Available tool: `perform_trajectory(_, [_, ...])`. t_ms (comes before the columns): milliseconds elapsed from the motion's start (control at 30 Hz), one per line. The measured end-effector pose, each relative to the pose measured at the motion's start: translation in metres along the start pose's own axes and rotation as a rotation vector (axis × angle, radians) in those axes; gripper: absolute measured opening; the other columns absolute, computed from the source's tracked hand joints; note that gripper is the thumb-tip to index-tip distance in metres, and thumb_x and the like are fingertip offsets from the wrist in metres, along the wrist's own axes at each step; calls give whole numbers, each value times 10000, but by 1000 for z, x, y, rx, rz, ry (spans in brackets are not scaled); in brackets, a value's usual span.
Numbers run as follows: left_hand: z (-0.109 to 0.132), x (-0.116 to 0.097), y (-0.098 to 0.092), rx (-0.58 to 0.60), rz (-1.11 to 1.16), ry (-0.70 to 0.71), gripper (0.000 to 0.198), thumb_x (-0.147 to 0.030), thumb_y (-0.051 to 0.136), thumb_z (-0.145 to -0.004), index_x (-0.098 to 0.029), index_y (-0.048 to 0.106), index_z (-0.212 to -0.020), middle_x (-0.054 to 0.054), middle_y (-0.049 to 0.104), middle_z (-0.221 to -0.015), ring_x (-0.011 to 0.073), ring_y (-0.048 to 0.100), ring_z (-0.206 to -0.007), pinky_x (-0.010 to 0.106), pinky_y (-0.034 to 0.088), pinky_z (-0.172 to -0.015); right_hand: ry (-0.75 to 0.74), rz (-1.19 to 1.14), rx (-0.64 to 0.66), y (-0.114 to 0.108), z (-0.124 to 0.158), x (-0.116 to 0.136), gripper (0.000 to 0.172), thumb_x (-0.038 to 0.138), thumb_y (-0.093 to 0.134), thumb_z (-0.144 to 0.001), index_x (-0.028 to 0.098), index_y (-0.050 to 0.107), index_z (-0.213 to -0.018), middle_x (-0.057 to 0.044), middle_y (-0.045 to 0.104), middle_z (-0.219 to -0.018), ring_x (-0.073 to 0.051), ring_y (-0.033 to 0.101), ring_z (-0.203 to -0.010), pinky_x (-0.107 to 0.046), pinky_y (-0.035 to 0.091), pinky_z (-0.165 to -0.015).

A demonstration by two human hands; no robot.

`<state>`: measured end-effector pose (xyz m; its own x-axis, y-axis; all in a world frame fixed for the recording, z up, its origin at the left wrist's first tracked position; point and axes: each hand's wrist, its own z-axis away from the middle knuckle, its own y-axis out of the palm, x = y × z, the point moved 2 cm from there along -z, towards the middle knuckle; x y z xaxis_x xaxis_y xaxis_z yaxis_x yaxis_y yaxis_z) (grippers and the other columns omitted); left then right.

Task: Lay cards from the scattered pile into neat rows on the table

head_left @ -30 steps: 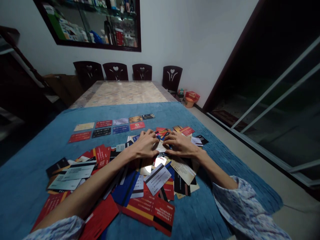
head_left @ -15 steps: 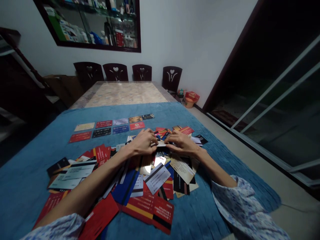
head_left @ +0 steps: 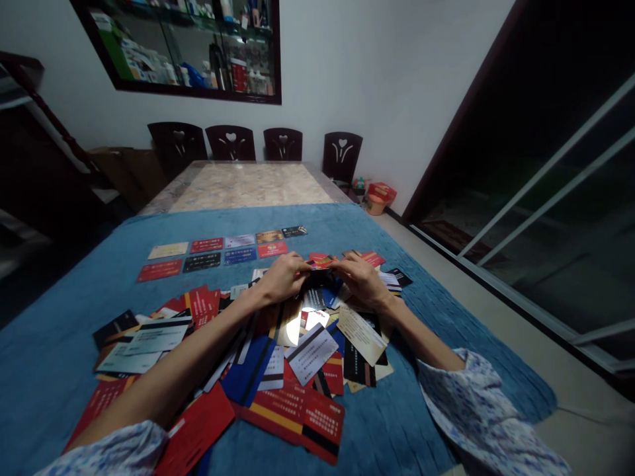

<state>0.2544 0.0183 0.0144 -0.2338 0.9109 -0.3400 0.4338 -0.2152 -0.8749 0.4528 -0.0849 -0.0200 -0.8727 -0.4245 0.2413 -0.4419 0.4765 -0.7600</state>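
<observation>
My left hand [head_left: 286, 277] and my right hand [head_left: 360, 279] pinch opposite ends of one bank card [head_left: 321, 272], lifted a little above a heap of cards. It is tilted almost edge-on, looks dark, and its print cannot be read. Under my hands the heap spreads over a blue cloth [head_left: 391, 430]. In it lie a white card with a dark stripe [head_left: 312, 354], a cream card [head_left: 362, 334], a blue card [head_left: 248, 370] and a red card [head_left: 198, 430]. My left forearm crosses over the heap and hides part of it.
Beyond the heap, several cards lie face up in two rows, among them a red card [head_left: 159, 270] at the left and a black card [head_left: 294, 231] at the right end. Dark chairs [head_left: 231, 142] stand behind the stone-patterned table top [head_left: 248, 182]. A glass door [head_left: 555, 218] is at the right.
Both hands have raised and tilted the held card, so its light face is now seen as a thin dark edge. More of the heap shows beneath it.
</observation>
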Motion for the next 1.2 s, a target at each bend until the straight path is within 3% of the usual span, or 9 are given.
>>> perform_trajectory(333, [2, -2, 1, 0, -26, -73, 478, -57, 522, -775, -203, 702, -1193, 94, 723, -989, 239, 631, -907, 373, 530, -835, -2, 40, 70, 4, -1, 5, 371, 199, 450, -990, 226, 566, -1341, -114, 679, -1065, -259, 514, -903, -419, 463, -815])
perform_trajectory(500, [4, -2, 2, 22, -108, -86, 431, -84, 522, -796, -199, 648, -1191, 97, 704, -992, 265, 605, -937, 401, 508, -852, -16, 34, 75, 6, -1, 6, 456, 157, 465, -954, 218, 504, -1405, -128, 639, -1121, -277, 507, -970, -449, 467, -865])
perform_trajectory(833, [6, -2, 5, 95, -201, -94, 544, -158, 594, -773, -164, 549, -1316, 138, 660, -1107, 314, 558, -1055, 452, 474, -901, -24, 57, 83, 9, 2, 0, 621, 144, 526, -881, 207, 424, -1491, -134, 585, -1094, -294, 471, -991, -479, 459, -875])
perform_trajectory(1200, [6, -8, 5, 143, -253, -126, 588, -274, 641, -809, -190, 514, -1377, 130, 636, -1157, 322, 537, -1132, 449, 470, -917, -28, 157, 125, 7, -2, -3, 562, 352, 580, -934, 197, 468, -1461, -132, 597, -1066, -294, 490, -972, -475, 456, -855])
